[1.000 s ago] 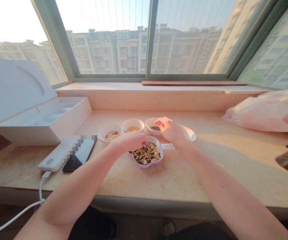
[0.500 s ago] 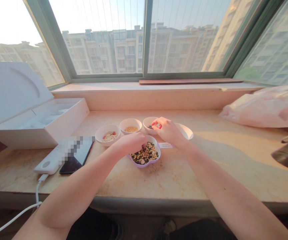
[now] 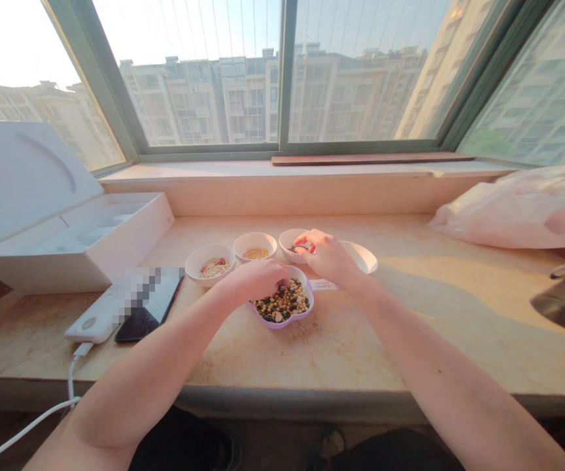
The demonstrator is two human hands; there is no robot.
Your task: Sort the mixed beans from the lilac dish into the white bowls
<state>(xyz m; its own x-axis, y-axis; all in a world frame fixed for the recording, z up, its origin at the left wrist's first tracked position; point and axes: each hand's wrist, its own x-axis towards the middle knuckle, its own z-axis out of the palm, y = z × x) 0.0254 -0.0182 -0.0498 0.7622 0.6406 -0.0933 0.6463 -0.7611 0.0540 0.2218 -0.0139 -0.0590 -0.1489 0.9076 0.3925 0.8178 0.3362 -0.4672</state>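
My left hand [image 3: 261, 280] reaches over the rear left edge of a purple-rimmed dish [image 3: 283, 323]. Its fingers are bent together at the mixed beans [image 3: 287, 302], yellowish and black, with the tips hidden. My right hand [image 3: 329, 256] is at a small white bowl [image 3: 285, 254] behind the dish. Thumb and fingers close in a pinch over the dark beans [image 3: 293, 248] there; I cannot make out what lies between them. Beside it stands a white bowl [image 3: 239, 252] of small yellow beans. Further left, another white bowl [image 3: 193, 271] holds pale, flat pieces and something reddish.
A white bowl [image 3: 368, 260] is partly behind my right wrist. A white power bank [image 3: 97, 320] with a cable and a black phone [image 3: 148, 314] lie left. An open white box [image 3: 130, 245] stands behind them. A plastic bag [image 3: 513, 209] and a dark object [image 3: 564, 304] are right.
Both hands stay at the same bowls, with only slight finger movement. The whole view has shifted a little.
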